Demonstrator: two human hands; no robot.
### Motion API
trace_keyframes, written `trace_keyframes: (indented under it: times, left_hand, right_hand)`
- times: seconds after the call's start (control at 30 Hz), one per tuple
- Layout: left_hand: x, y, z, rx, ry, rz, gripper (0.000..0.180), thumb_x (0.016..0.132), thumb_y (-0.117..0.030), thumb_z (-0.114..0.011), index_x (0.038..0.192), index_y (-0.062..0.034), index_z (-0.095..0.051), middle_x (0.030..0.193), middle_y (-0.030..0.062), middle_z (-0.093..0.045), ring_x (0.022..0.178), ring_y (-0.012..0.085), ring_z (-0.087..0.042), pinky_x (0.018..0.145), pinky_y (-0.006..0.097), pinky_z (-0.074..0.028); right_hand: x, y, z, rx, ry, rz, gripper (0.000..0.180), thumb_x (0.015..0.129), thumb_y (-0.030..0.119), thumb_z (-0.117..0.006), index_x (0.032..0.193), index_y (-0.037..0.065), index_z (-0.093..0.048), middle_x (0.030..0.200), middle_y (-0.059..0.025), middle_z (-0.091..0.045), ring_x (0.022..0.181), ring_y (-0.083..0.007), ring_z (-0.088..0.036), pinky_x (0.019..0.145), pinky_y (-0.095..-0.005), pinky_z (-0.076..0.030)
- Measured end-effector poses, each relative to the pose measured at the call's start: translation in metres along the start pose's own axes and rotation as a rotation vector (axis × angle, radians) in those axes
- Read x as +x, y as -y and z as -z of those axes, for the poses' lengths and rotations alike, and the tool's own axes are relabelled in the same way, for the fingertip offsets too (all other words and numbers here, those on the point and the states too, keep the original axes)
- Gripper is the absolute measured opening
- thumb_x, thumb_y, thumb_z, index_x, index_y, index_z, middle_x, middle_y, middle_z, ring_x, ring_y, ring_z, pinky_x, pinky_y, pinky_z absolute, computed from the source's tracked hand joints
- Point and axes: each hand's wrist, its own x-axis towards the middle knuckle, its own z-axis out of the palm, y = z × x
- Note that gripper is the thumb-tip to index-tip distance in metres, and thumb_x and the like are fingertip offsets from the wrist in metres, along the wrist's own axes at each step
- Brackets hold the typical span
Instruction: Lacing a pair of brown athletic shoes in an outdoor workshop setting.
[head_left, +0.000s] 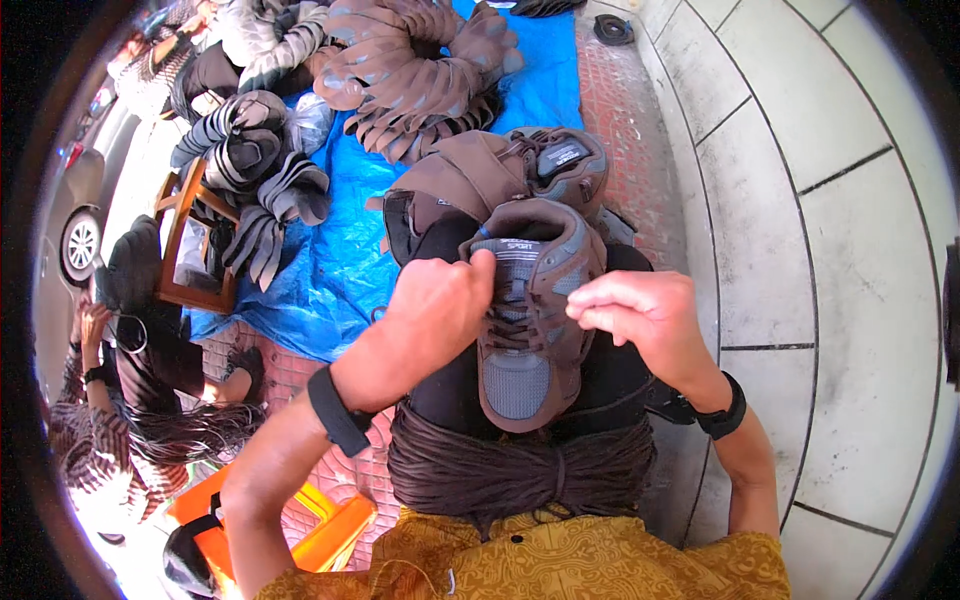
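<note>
A brown and grey lace-up shoe (530, 320) rests on my lap, its toe toward me and dark laces crossing its front. My left hand (437, 300) is closed beside the collar and tongue, the thumb against the shoe's left edge. What it pinches is hidden. On the other side, my right hand (640, 310) is closed in a pinch by the eyelets; anything between its fingertips is too small to name. A thick bundle of dark brown shoelaces (520, 460) lies across my lap. Just beyond the shoe sits another similar shoe (575, 165), next to a brown wrapped piece (460, 180).
Ringed stacks of brown shoe pieces (400, 60) lie on a blue tarp (335, 265). Grey bundles (240, 140) and a wooden frame (180, 285) stand left. Another person's hand (95, 322) is farther left. An orange stool (335, 530) is near-left; pale tiles (765, 245) border the right.
</note>
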Motion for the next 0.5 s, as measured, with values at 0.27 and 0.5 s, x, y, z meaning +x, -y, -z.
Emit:
trace_keyframes:
  times: [0.27,0.5]
  left_hand:
    - [0.027,0.016,0.015,-0.235,0.311,0.114,0.020,0.072,-0.019,-0.056,0.066,-0.0001,-0.057,0.063,0.0205,-0.057,0.061,0.0373,-0.057,0.057,0.045,-0.046]
    - [0.024,0.012,0.010,-0.018,0.405,0.102,0.013,0.069,-0.012,-0.054,0.065,0.0005,-0.058,0.065,0.0204,-0.058,0.062,0.0349,-0.059,0.057,0.043,-0.048]
  right_hand:
    - [-0.008,-0.032,-0.020,-0.097,0.138,0.448,0.011,0.070,0.010,-0.061,0.079,0.003,-0.060,0.072,-0.0102,-0.061,0.065,-0.0242,-0.061,0.060,-0.0306,-0.048]
    - [0.013,-0.043,-0.026,-0.055,0.206,0.176,0.017,0.068,0.006,-0.058,0.085,0.004,-0.057,0.063,-0.0104,-0.058,0.061,-0.0231,-0.060,0.057,-0.0314,-0.048]
